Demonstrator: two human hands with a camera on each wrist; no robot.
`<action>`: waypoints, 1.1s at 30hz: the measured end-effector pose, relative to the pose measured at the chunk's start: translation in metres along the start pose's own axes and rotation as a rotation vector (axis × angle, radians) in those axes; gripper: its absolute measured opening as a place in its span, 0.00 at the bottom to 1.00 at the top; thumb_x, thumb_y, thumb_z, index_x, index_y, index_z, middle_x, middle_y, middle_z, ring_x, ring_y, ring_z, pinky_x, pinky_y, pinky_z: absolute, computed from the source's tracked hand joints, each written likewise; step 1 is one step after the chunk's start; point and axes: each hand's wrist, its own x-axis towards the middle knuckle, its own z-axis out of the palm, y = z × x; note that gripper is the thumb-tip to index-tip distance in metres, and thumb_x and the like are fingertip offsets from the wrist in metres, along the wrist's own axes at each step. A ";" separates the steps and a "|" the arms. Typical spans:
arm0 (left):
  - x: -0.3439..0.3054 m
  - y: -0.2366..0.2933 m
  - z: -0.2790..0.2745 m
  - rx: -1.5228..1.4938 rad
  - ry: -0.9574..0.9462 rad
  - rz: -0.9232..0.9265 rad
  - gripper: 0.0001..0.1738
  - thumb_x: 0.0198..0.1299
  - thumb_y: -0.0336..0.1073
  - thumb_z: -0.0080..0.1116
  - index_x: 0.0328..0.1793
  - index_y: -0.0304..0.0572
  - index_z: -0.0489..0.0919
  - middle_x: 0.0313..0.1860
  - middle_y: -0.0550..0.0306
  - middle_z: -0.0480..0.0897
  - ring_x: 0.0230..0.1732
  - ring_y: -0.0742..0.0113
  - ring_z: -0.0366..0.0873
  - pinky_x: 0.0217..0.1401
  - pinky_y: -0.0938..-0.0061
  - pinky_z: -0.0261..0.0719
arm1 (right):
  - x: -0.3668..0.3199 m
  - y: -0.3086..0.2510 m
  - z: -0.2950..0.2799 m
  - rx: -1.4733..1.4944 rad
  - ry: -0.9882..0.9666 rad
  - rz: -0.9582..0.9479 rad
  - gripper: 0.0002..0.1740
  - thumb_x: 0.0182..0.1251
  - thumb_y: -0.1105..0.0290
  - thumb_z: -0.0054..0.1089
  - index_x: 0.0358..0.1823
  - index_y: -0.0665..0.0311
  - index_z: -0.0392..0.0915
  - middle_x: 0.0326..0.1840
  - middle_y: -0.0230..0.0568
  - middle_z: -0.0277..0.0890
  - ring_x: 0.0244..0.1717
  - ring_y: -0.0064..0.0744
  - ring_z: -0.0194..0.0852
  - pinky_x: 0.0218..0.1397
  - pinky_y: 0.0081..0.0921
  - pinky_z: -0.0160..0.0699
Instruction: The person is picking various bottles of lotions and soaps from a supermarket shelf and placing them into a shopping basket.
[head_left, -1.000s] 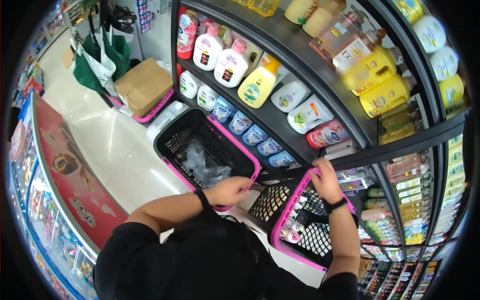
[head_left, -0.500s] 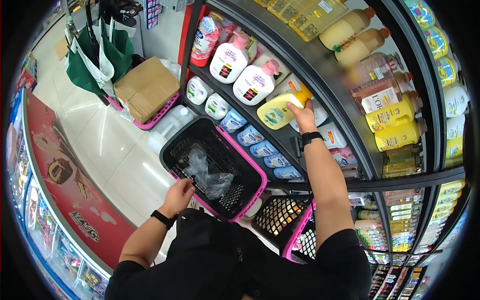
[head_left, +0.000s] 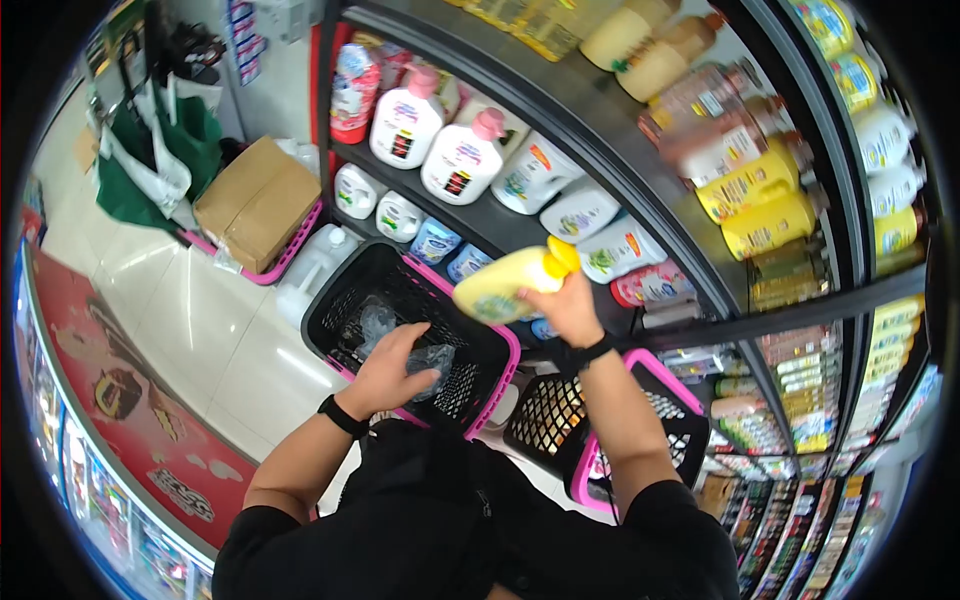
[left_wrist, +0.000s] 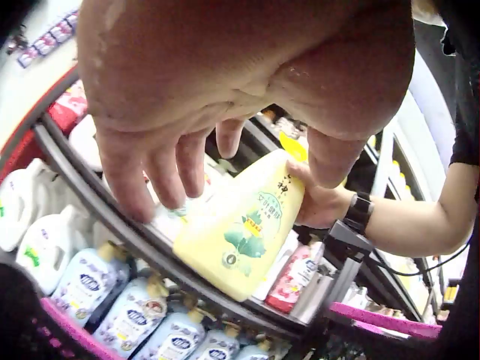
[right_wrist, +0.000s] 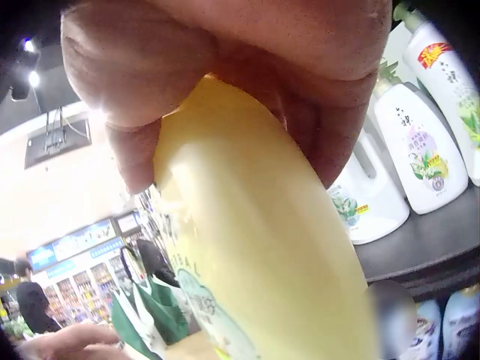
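Observation:
My right hand (head_left: 570, 310) grips a pale yellow pump bottle (head_left: 505, 290) just below its bright yellow pump head. The bottle is tilted, its base pointing left, over the right side of a black basket (head_left: 350, 292) with a pink rim. In the right wrist view, thumb and fingers wrap round the bottle's upper end. Over the same basket, my left hand (head_left: 390, 375) is held with fingers spread and nothing in it. Beneath it a crumpled clear plastic bag (head_left: 436, 360) lies in the basket. In the left wrist view, the bottle's green-printed label (left_wrist: 255, 225) faces the camera.
Shelves to the right hold white pump bottles (head_left: 408, 128) above a row of blue bottles (head_left: 434, 240). Another pink-rimmed basket (head_left: 545, 415) stands near my right arm. A cardboard box (head_left: 258, 205), a translucent jug (head_left: 315, 270) and a red counter panel (head_left: 110, 400) are at the left.
My right hand went from the second basket's rim to the yellow bottle, gripped it and brought it off the shelf toward the basket. The left hand's fingers have spread over the basket.

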 end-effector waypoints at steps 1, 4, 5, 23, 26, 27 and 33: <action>0.014 0.015 0.000 -0.009 -0.035 0.068 0.43 0.50 0.41 0.77 0.71 0.34 0.69 0.64 0.38 0.76 0.66 0.39 0.74 0.70 0.54 0.73 | -0.024 -0.002 0.004 0.016 0.008 0.014 0.42 0.50 0.70 0.83 0.67 0.69 0.71 0.56 0.41 0.82 0.55 0.32 0.81 0.62 0.33 0.80; 0.035 0.050 0.020 -0.021 -0.150 0.234 0.54 0.42 0.42 0.82 0.75 0.34 0.65 0.69 0.35 0.73 0.70 0.36 0.71 0.74 0.54 0.70 | -0.095 -0.022 0.011 0.093 0.019 0.077 0.44 0.49 0.70 0.84 0.68 0.67 0.71 0.56 0.40 0.81 0.56 0.31 0.80 0.64 0.32 0.78; 0.036 0.060 0.030 -0.099 -0.218 0.135 0.53 0.43 0.42 0.82 0.75 0.34 0.65 0.68 0.36 0.75 0.69 0.37 0.73 0.73 0.55 0.71 | -0.116 -0.019 0.012 0.182 0.034 0.037 0.44 0.48 0.70 0.84 0.69 0.66 0.71 0.56 0.39 0.81 0.57 0.30 0.79 0.64 0.30 0.77; -0.001 0.263 0.201 -0.123 -0.490 0.179 0.47 0.40 0.35 0.82 0.69 0.36 0.72 0.58 0.40 0.81 0.60 0.42 0.81 0.64 0.58 0.78 | -0.338 -0.077 -0.226 -0.419 0.118 -0.461 0.21 0.56 0.70 0.74 0.51 0.65 0.80 0.45 0.45 0.80 0.47 0.48 0.80 0.50 0.35 0.80; -0.004 0.285 0.246 -0.063 -0.448 0.248 0.48 0.41 0.36 0.82 0.71 0.36 0.70 0.59 0.40 0.81 0.61 0.42 0.80 0.65 0.57 0.78 | -0.372 -0.073 -0.262 -0.521 0.167 -0.450 0.18 0.53 0.71 0.74 0.45 0.64 0.78 0.40 0.43 0.77 0.43 0.47 0.78 0.45 0.35 0.79; -0.005 0.291 0.261 -0.059 -0.445 0.248 0.49 0.41 0.36 0.82 0.71 0.36 0.70 0.59 0.40 0.81 0.61 0.42 0.80 0.65 0.57 0.78 | -0.383 -0.071 -0.272 -0.552 0.179 -0.430 0.18 0.53 0.70 0.73 0.44 0.64 0.78 0.40 0.43 0.77 0.43 0.48 0.78 0.46 0.36 0.78; -0.024 0.319 0.326 0.028 -0.363 0.303 0.47 0.50 0.36 0.77 0.76 0.33 0.66 0.73 0.34 0.70 0.74 0.37 0.68 0.76 0.54 0.67 | -0.414 -0.028 -0.328 -0.643 0.237 -0.379 0.17 0.55 0.68 0.71 0.44 0.65 0.77 0.40 0.46 0.77 0.44 0.50 0.78 0.49 0.39 0.78</action>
